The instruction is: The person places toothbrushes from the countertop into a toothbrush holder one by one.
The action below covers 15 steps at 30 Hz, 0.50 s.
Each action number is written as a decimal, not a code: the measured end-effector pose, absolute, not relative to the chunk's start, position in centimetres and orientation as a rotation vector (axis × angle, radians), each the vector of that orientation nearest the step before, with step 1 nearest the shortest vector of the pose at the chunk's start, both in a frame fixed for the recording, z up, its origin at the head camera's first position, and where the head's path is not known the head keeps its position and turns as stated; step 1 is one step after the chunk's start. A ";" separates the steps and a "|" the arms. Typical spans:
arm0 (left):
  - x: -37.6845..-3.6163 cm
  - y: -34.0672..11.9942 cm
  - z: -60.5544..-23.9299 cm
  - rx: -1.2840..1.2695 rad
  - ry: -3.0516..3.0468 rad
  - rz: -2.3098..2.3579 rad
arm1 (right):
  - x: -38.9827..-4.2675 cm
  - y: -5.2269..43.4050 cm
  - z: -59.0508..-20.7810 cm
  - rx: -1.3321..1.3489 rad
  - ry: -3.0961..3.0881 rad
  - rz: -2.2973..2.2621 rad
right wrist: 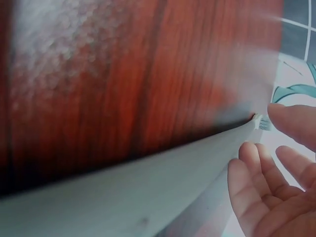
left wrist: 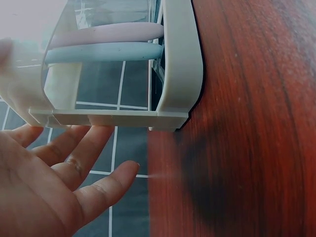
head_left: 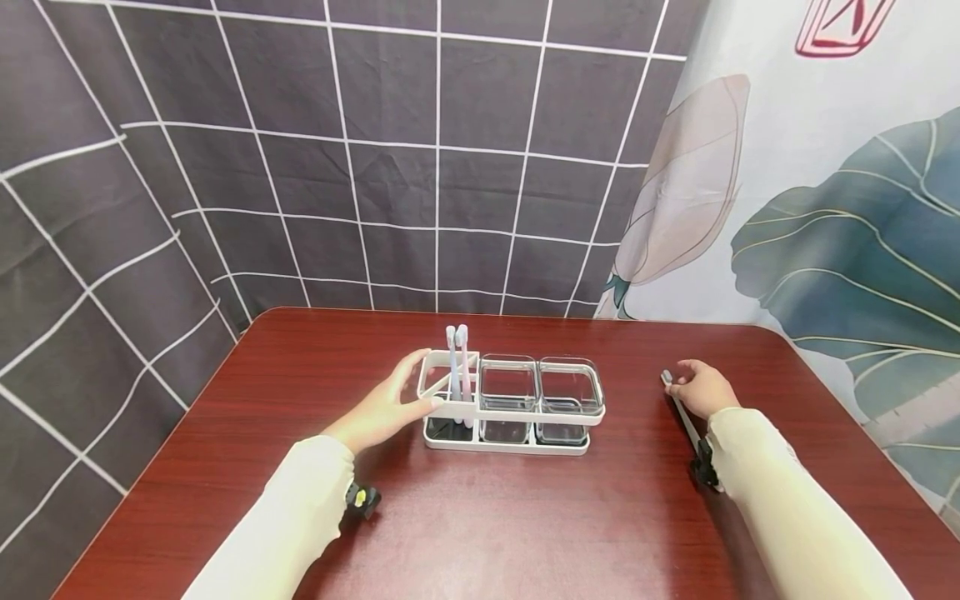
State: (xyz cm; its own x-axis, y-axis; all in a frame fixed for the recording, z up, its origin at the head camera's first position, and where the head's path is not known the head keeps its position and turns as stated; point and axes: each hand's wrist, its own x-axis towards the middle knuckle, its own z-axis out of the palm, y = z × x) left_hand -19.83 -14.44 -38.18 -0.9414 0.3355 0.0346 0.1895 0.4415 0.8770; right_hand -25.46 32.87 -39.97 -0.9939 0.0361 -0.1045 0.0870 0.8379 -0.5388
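My left hand (head_left: 382, 410) is at the left end of a white toothbrush rack (head_left: 517, 418). Its thumb lies at the front rim, and in the left wrist view the fairly straight fingers (left wrist: 81, 148) touch the rack's side. Two toothbrushes, one blue (head_left: 454, 367) and one pink (head_left: 465, 383), stand upright in the rack's left compartment. At the right, a pale toothbrush (head_left: 686, 427) lies on the table, bristles toward the far side. Beside its head is my right hand (head_left: 703, 390). In the right wrist view, thumb and fingers are spread apart near the bristles (right wrist: 265, 122), gripping nothing.
Two clear cups (head_left: 508, 385) sit in the rack's middle and right places. All stands on a reddish-brown table (head_left: 480, 533). A dark grid-patterned curtain (head_left: 382, 183) hangs behind, and a white leaf-printed one (head_left: 810, 283) at the right.
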 end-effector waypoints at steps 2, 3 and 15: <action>-19.8 -14.5 -38.2 0.465 2.544 1.516 | -25.4 32.8 -40.0 0.104 2.917 -0.869; -19.8 -14.5 -38.2 0.463 2.547 1.512 | -25.4 32.8 -40.0 0.109 2.913 -0.870; -19.8 -14.5 -38.3 0.431 2.562 1.482 | -25.5 32.8 -39.9 0.168 2.860 -0.884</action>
